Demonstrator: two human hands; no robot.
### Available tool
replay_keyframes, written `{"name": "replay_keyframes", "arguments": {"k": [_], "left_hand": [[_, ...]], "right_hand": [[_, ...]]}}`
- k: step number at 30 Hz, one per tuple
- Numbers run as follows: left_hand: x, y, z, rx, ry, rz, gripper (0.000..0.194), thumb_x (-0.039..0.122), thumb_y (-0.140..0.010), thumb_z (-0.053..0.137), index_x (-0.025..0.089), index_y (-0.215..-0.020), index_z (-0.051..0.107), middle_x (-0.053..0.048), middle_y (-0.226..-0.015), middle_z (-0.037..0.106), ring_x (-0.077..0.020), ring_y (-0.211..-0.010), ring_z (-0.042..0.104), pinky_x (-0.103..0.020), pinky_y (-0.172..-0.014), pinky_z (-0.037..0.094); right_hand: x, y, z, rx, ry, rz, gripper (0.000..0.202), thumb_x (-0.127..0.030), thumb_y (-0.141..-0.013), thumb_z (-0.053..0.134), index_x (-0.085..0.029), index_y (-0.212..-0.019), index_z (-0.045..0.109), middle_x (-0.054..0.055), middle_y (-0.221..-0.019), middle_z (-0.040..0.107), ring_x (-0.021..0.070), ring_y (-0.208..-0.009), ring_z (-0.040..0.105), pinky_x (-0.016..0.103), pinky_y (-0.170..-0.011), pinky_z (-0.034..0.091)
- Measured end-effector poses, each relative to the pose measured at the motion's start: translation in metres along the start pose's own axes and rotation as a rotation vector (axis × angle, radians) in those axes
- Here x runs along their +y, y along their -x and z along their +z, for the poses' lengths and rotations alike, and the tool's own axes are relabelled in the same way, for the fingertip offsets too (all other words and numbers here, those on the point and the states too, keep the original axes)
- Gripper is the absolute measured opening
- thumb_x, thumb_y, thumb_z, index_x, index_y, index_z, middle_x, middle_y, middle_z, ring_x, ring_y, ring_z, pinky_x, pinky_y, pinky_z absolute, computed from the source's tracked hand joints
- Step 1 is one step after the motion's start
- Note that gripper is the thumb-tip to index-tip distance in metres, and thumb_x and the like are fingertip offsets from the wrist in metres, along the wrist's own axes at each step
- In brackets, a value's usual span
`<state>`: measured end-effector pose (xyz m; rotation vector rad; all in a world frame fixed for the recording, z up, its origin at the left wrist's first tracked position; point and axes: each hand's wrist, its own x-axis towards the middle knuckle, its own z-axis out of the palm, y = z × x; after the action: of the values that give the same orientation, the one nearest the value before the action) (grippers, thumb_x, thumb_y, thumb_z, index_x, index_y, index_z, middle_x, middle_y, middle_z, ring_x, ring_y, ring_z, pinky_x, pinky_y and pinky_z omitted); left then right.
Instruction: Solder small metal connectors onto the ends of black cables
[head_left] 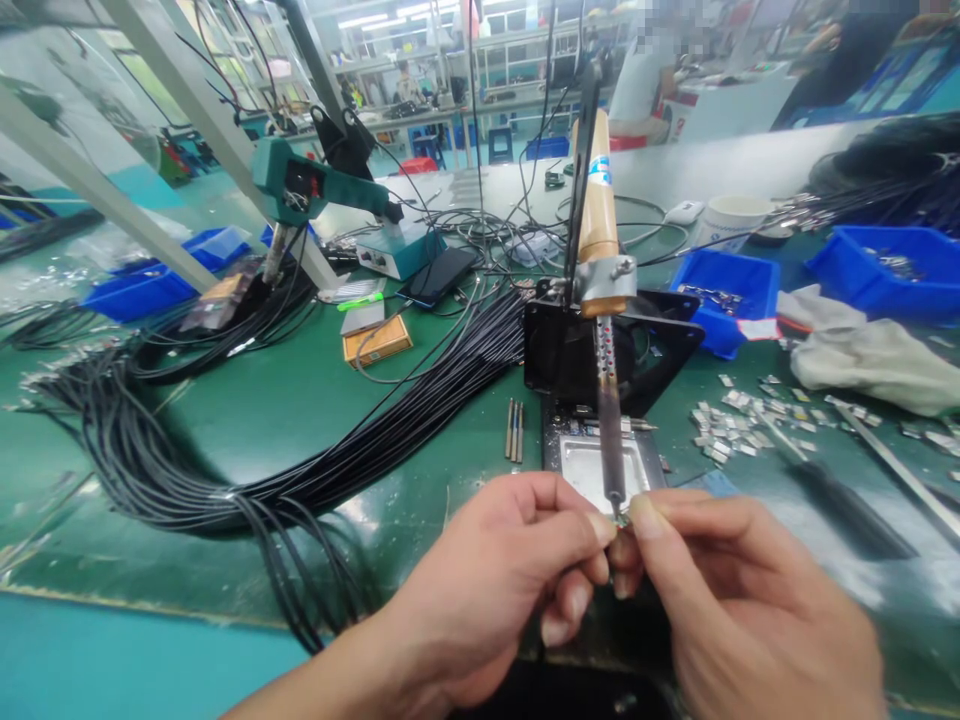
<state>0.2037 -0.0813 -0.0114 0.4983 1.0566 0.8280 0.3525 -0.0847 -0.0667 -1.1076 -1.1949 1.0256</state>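
Observation:
A wooden-handled soldering iron [598, 215] is clamped upright in a black stand, its tip pointing down over a metal tray [581, 465]. Directly below the tip, my left hand [517, 570] and my right hand [739, 590] meet with thumbs and fingers pinched. Between the fingertips is a tiny part [622, 520] at the iron's tip, mostly covered by the fingers; which hand grips it is too small to tell. A thick bundle of black cables [360, 450] curves across the green table to the left of my left hand.
Small metal connectors [724, 425] lie scattered at right, near a black-handled tool [851, 505] and a whitish glove [877, 360]. Blue bins [892, 285] stand behind them. At left are a green tool [322, 190], a phone [439, 277] and an orange box [377, 342]. A person sits beyond the table.

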Motion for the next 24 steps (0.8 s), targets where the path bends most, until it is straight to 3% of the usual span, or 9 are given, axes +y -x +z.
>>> {"name": "replay_keyframes", "arguments": {"k": [15, 24], "left_hand": [[0.0008, 0.0008, 0.0001, 0.013, -0.030, 0.001, 0.024, 0.029, -0.082, 0.074, 0.015, -0.071, 0.057, -0.001, -0.065, 0.061, -0.0026, -0.043, 0.041, -0.012, -0.036, 0.030], [0.0005, 0.0015, 0.0013, 0.019, -0.030, 0.008, 0.020, 0.022, -0.084, 0.069, 0.015, -0.070, 0.057, 0.001, -0.061, 0.059, -0.0028, -0.042, 0.041, -0.012, -0.036, 0.030]], "right_hand": [[0.0011, 0.0026, -0.0009, 0.004, 0.021, -0.007, 0.007, -0.024, -0.088, 0.075, -0.024, -0.084, 0.070, 0.001, -0.076, 0.074, 0.0130, -0.054, 0.071, 0.018, -0.051, 0.060], [0.0011, 0.0012, 0.0020, 0.017, 0.005, -0.009, 0.006, -0.024, -0.088, 0.076, -0.024, -0.085, 0.071, 0.002, -0.078, 0.073, 0.0139, -0.055, 0.071, 0.020, -0.051, 0.061]]}}
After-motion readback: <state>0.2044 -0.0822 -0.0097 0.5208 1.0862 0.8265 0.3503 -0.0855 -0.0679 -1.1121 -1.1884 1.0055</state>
